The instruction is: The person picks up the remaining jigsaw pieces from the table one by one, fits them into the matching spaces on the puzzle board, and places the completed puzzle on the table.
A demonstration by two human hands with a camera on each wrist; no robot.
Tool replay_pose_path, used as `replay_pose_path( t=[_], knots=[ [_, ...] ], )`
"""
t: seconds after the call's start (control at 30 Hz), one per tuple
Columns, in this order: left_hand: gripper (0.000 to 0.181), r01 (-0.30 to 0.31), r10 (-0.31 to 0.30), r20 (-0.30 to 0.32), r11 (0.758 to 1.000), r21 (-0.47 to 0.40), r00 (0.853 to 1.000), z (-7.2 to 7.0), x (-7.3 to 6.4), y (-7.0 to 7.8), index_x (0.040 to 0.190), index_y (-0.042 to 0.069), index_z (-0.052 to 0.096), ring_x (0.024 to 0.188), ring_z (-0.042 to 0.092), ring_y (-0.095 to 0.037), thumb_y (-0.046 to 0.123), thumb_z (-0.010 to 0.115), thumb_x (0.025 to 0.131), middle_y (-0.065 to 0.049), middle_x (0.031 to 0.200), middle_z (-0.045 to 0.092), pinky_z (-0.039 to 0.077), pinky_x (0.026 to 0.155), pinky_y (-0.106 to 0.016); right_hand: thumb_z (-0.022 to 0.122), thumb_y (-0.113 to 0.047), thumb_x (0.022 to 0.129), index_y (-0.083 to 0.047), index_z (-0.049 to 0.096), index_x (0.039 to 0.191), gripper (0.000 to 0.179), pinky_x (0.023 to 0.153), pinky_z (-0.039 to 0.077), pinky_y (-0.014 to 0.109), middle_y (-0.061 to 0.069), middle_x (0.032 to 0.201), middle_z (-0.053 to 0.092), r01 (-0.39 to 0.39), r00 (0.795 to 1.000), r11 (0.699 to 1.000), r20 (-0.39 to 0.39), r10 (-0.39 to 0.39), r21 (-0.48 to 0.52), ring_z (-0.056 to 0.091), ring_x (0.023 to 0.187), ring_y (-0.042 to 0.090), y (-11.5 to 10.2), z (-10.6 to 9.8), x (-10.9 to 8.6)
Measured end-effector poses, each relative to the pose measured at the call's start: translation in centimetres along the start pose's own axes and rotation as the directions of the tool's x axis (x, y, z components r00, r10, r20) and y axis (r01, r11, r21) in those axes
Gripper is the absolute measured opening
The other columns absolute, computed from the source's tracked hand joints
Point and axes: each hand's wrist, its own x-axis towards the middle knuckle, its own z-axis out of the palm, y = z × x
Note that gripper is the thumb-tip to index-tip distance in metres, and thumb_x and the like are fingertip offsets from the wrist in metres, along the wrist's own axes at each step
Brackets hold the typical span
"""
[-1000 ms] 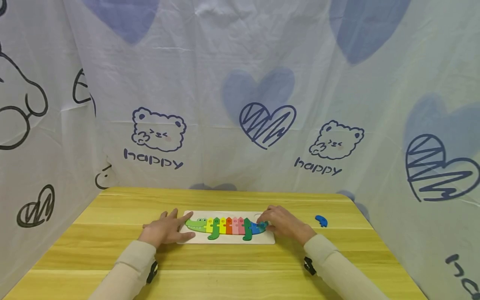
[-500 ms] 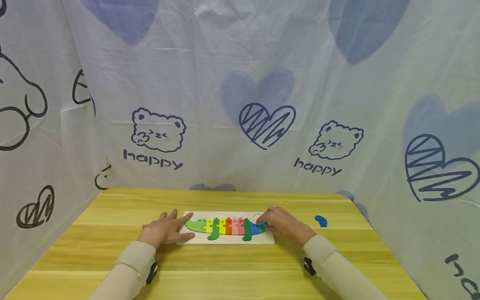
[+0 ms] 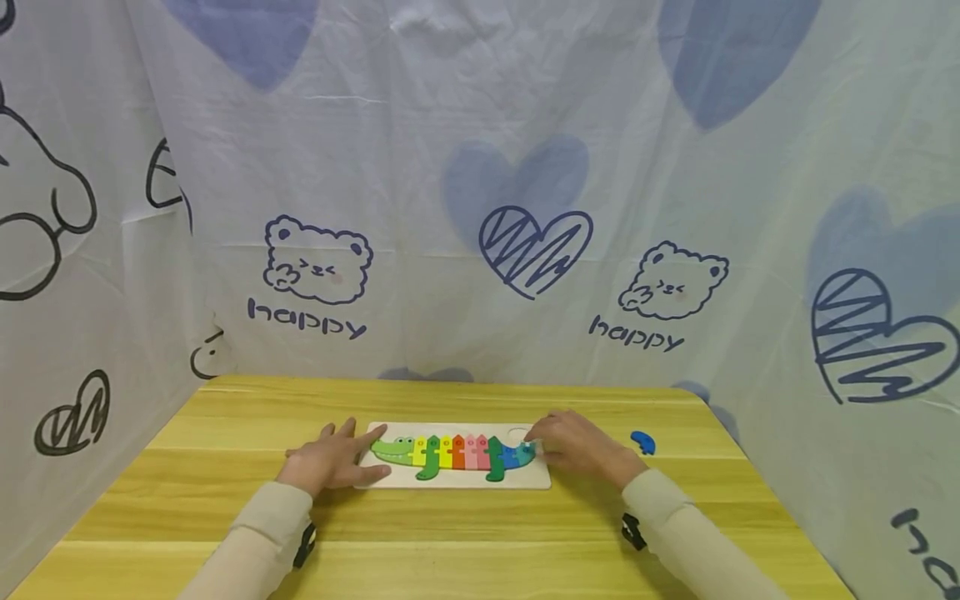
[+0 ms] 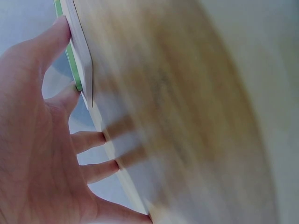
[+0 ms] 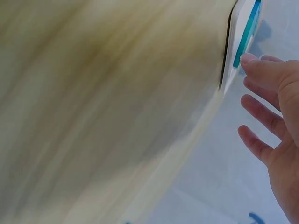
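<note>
In the head view a white puzzle board [image 3: 468, 481] lies on the table, bearing a crocodile of coloured jigsaw pieces from a green head [image 3: 392, 451] to a teal tail piece [image 3: 527, 451]. My left hand [image 3: 328, 458] has its fingers spread, with index finger and thumb on the board's left end; the left wrist view shows the other fingertips down on the table. At the right end, my right hand [image 3: 576, 446] hovers by the tail piece, holding nothing. Its thumb and fingers are relaxed close to the teal edge in the right wrist view.
A loose blue puzzle piece [image 3: 642, 442] lies on the wooden table [image 3: 450, 542] to the right of my right hand. A pale round outline [image 3: 517, 434] shows on the board above the tail. Printed white cloth [image 3: 420, 167] hangs behind and along both sides.
My right hand has drawn back a little to the right, uncovering more of the tail piece and the round outline. My left hand and the board stay in place.
</note>
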Motion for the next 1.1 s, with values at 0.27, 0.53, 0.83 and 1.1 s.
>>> replay_pose_path(
  t=[0.27,0.53,0.83,1.1],
  knots=[
    [0.088,0.001,-0.001,-0.005,1.0,0.002,1.0,0.0,-0.1,0.0,0.162,0.031,0.033,0.149,0.023,-0.065,0.076,0.056,0.09,-0.028,0.168,0.026,0.026,0.086,-0.098,0.077,-0.011,0.091,-0.009,0.075,0.12,0.029,0.099,0.056,0.051,0.007,0.12,0.076,-0.042,0.999,0.999,-0.031,0.041,-0.024,0.068,0.112,0.029,2.5,-1.6,-3.1],
    [0.088,0.005,-0.005,0.0,1.0,0.001,1.0,-0.1,0.0,0.0,0.162,0.031,0.033,0.149,0.022,-0.065,0.076,0.055,0.09,-0.028,0.168,0.025,0.025,0.087,-0.098,0.075,-0.022,0.093,-0.013,0.077,0.118,0.027,0.092,0.052,0.063,0.009,0.118,0.075,-0.209,0.977,0.976,-0.063,0.206,-0.058,0.064,0.112,0.036,5.5,-2.7,-6.8],
    [0.088,0.005,-0.005,-0.004,1.0,-0.001,1.0,0.1,-0.1,-0.1,0.162,0.031,0.034,0.149,0.023,-0.065,0.077,0.056,0.09,-0.028,0.168,0.025,0.025,0.087,-0.098,0.07,-0.029,0.097,-0.009,0.074,0.124,0.034,0.086,0.057,0.06,0.015,0.115,0.077,-0.325,0.946,0.935,-0.071,0.317,-0.143,0.07,0.103,0.04,8.2,-2.7,-9.4],
    [0.088,0.002,-0.002,-0.009,1.0,0.003,1.0,0.3,0.0,-0.1,0.161,0.031,0.034,0.148,0.024,-0.065,0.077,0.056,0.089,-0.028,0.167,0.026,0.026,0.086,-0.098,0.074,-0.029,0.095,-0.008,0.077,0.115,0.029,0.072,0.06,0.052,0.012,0.101,0.077,-0.377,0.926,0.909,-0.064,0.371,-0.178,0.072,0.088,0.036,9.0,-2.2,-10.1]
  ],
)
